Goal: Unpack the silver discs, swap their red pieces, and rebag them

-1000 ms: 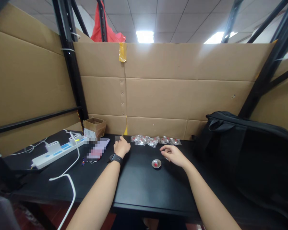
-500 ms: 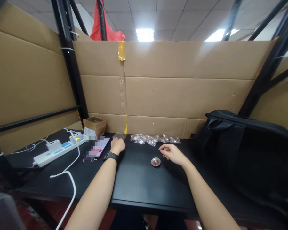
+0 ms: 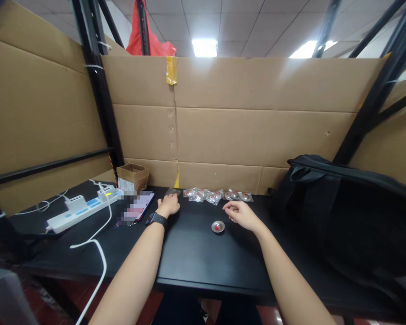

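On the black tabletop, my left hand (image 3: pixel 169 206), with a dark watch on its wrist, reaches toward the back. Its fingers are stretched out, with the tips at a clear plastic bag (image 3: pixel 173 192); whether they press on it I cannot tell. A small round silver metal dish with a red centre (image 3: pixel 218 227) lies unwrapped near the middle. Just right of and behind this dish, my right hand (image 3: pixel 242 215) hovers with loosely bent fingers and nothing visible in them. Several similar silver and red pieces in clear bags (image 3: pixel 214 196) lie in a row behind.
At the left are a white power strip (image 3: pixel 88 209) with a cable, a phone-like device (image 3: pixel 142 205) and a small open cardboard box (image 3: pixel 134 175). A large black bag (image 3: pixel 352 212) fills the right side. Cardboard panels (image 3: pixel 230 135) wall the back and sides.
My left hand has shifted slightly right and its fingers have stretched out from a more closed shape. My right hand has hardly moved, and the metal dish lies in place.
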`<state>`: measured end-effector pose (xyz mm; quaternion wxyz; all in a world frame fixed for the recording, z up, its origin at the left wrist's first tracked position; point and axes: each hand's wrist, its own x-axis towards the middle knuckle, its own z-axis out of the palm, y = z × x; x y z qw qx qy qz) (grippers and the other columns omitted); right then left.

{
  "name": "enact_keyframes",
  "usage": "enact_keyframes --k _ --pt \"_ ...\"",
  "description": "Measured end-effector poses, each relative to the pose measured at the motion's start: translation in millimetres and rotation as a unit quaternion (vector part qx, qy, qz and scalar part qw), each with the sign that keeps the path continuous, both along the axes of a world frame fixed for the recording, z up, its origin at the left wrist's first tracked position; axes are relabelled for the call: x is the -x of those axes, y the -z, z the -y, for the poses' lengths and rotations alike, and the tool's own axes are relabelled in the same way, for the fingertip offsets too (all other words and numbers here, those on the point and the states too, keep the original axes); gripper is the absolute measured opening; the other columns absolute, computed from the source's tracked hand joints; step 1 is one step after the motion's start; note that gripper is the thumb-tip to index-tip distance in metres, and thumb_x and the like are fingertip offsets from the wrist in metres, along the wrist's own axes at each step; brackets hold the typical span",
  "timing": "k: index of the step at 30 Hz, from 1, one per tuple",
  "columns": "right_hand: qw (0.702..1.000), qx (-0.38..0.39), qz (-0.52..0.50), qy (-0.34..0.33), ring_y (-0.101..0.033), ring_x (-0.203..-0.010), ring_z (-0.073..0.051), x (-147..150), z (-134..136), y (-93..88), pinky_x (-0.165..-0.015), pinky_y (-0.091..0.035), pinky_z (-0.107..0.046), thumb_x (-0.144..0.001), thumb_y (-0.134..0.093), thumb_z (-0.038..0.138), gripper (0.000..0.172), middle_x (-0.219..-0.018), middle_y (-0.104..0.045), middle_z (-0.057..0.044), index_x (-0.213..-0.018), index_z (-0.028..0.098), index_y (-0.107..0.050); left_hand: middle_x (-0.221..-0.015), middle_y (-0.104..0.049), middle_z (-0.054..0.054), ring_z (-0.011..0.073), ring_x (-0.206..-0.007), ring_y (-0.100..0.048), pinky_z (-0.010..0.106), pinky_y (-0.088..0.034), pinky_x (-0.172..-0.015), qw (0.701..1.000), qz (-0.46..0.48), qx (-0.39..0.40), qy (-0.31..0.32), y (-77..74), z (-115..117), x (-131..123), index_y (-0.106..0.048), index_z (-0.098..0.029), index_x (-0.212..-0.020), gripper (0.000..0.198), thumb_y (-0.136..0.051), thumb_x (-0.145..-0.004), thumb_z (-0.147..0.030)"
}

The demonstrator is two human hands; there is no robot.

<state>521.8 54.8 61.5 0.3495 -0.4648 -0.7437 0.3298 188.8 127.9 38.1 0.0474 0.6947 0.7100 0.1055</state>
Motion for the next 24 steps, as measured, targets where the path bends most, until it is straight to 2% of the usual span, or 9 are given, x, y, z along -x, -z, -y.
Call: enact_keyframes --k 6,11,13,15,19,22,24 --pt "1.000 -0.004 0.005 -0.002 -0.056 -0.055 -0.013 0 1 -0.5 -0.053 -0.043 -0.023 -0.086 -0.060 0.041 0.028 -0.065 -0.062 -0.002 -0.096 0.016 -0.069 -0.139 -0.054 0.019 0.0361 -0.130 -0.047 0.057 -0.037 -0.101 0.999 0.002 -0.019 -0.049 0.5 1 3 -0.065 -0.017 -0.117 0.041 -0.044 -0.083 -0.022" --pt "1.000 -0.008 0.002 0.002 -0.055 -0.054 -0.012 0 1 -1.0 -0.052 -0.042 -0.023 -0.086 -0.060 0.040 0.027 -0.064 -0.061 -0.001 -0.094 0.016 -0.069 -0.145 -0.048 0.019 0.0340 -0.132 -0.044 0.052 -0.038 -0.100 0.995 0.017 -0.070 -0.069 -3.4 3 -2 -0.058 -0.017 -0.130 0.047 -0.042 -0.086 -0.022" --pt "1.000 -0.011 -0.008 0.005 -0.054 -0.053 -0.012 1 1 -1.8 -0.051 -0.042 -0.022 -0.086 -0.060 0.041 0.028 -0.065 -0.061 -0.001 -0.095 0.016 -0.069 -0.148 -0.046 0.016 0.0310 -0.132 -0.043 0.049 -0.038 -0.101 0.993 0.027 -0.105 -0.040 -4.5 5 -11 -0.053 -0.020 -0.136 0.051 -0.042 -0.087 -0.023" --pt "1.000 -0.014 -0.016 0.010 -0.053 -0.052 -0.011 1 1 -2.3 -0.050 -0.042 -0.022 -0.086 -0.060 0.042 0.029 -0.065 -0.061 -0.001 -0.094 0.016 -0.069 -0.148 -0.047 0.012 0.0286 -0.132 -0.043 0.047 -0.037 -0.103 0.991 0.035 -0.124 0.020 -4.4 7 -23 -0.051 -0.024 -0.139 0.051 -0.042 -0.089 -0.025" --pt "0.999 -0.017 -0.014 0.028 -0.053 -0.051 -0.011 0 1 -1.6 -0.049 -0.042 -0.022 -0.084 -0.062 0.043 0.030 -0.068 -0.063 -0.003 -0.092 0.015 -0.070 -0.155 -0.040 0.008 0.0272 -0.139 -0.036 0.049 -0.033 -0.106 0.985 0.027 -0.106 0.130 0.0 11 -49 -0.041 -0.029 -0.147 0.058 -0.044 -0.089 -0.028" --pt "0.999 -0.028 -0.004 0.039 -0.055 -0.051 -0.011 0 0 -1.4 -0.049 -0.042 -0.022 -0.084 -0.062 0.040 0.027 -0.070 -0.065 -0.003 -0.091 0.015 -0.070 -0.159 -0.033 0.007 0.0273 -0.143 -0.029 0.050 -0.031 -0.107 0.983 0.010 -0.084 0.161 4.0 13 -60 -0.031 -0.029 -0.152 0.065 -0.044 -0.089 -0.028" --pt "0.998 -0.038 0.005 0.041 -0.055 -0.051 -0.011 0 1 -2.7 -0.049 -0.041 -0.022 -0.084 -0.061 0.038 0.025 -0.068 -0.065 -0.002 -0.091 0.016 -0.071 -0.157 -0.037 0.008 0.0274 -0.143 -0.030 0.050 -0.030 -0.107 0.982 0.002 -0.083 0.169 5.3 14 -63 -0.034 -0.030 -0.151 0.061 -0.042 -0.091 -0.029"
